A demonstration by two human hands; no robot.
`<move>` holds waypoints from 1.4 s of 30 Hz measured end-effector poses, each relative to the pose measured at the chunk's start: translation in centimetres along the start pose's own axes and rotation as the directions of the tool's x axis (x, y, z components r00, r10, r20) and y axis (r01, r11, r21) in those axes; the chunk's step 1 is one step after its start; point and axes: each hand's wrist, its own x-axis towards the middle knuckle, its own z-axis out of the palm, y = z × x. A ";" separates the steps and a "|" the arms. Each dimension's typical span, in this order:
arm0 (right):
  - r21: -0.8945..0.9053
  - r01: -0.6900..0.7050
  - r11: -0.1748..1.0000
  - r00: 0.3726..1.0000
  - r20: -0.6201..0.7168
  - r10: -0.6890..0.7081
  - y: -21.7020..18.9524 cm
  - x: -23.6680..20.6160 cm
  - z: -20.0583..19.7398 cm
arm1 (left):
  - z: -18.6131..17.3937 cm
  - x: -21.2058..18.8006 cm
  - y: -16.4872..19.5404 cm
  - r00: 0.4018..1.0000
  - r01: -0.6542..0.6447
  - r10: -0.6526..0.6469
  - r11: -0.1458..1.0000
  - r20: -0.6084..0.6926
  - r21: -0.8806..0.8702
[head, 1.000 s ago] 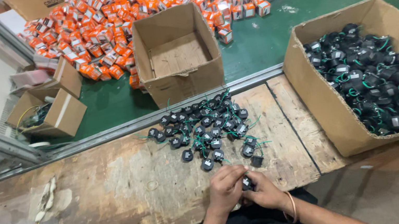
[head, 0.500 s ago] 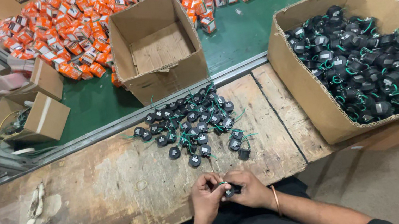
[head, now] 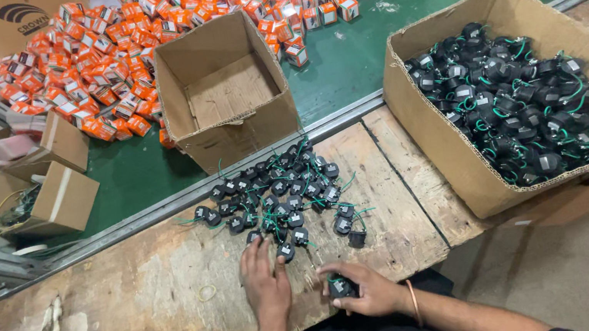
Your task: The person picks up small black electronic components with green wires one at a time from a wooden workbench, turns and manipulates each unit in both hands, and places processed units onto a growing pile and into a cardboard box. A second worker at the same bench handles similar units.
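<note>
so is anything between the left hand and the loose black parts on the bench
Nothing visible. The left hand lies flat on the wooden bench, its fingertips right at the near edge of the pile of black parts. The right hand sits apart, closed around one black part.

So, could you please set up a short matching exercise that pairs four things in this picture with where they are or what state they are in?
Things:
1. Left hand
2. Right hand
3. Middle cardboard box
4. Big cardboard box on the right

Places or states:
A. Full of black parts with green wires
B. Open and empty, on the green surface
C. Curled around one black part, near the bench edge
D. Flat on the wooden bench, fingers at the loose pile of black parts

Pairs: 1-D, 2-C, 3-B, 4-A
</note>
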 end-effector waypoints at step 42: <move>-0.209 0.232 0.950 0.964 -0.080 -0.253 1.6 0.5 1.3 | 2.5 -6.9 2.7 0.950 0.312 -0.096 0.215 0.298 -0.925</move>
